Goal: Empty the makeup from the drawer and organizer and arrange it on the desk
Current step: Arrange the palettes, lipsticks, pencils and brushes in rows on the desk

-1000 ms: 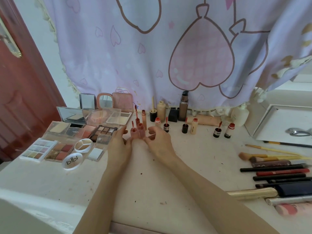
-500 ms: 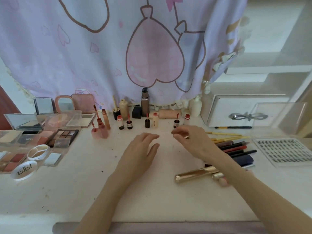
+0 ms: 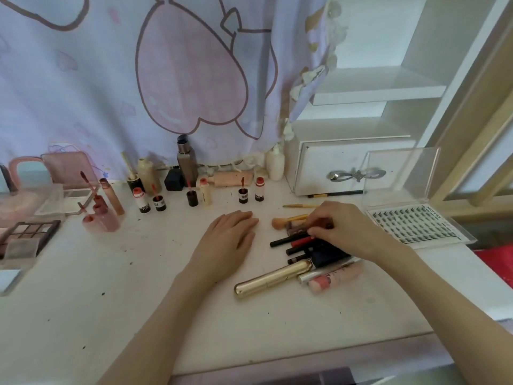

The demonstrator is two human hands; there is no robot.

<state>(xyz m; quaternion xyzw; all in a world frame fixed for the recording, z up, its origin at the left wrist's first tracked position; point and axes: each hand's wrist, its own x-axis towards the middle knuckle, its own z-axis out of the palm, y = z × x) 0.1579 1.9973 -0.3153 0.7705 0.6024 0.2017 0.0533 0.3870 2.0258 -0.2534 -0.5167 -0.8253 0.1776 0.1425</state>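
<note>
Head view, all placed from the gold tube (image 3: 273,277) lying near the middle of the desk (image 3: 116,295).

Left hand (image 3: 229,241): my palm lies flat on the desk just up and left of the gold tube, fingers straight and together, holding nothing.

Right hand (image 3: 342,230): above the tube's right end, over the pencils (image 3: 294,244). My fingers are curled down onto the sticks and my fingertips (image 3: 312,231) touch them; I cannot tell whether I have one pinched.

Pencils: a fan of dark and red sticks just above the tube, tips pointing left, their right ends under my right hand.

Brush (image 3: 288,220): above the pencils, its bristles just left of my right fingertips.

Pink tube (image 3: 334,277): lying just right of the gold tube, below my right wrist.

Small bottles (image 3: 194,197): a row standing well above the gold tube, near the curtain (image 3: 138,79).

Pink glosses (image 3: 101,216): a cluster far left of the tube, wands sticking up.

Palette (image 3: 30,232): at the desk's left edge, open.

Lash case (image 3: 416,223): right of my right hand, clear lid raised.

Drawer (image 3: 349,168): up and right of the tube, closed.
</note>
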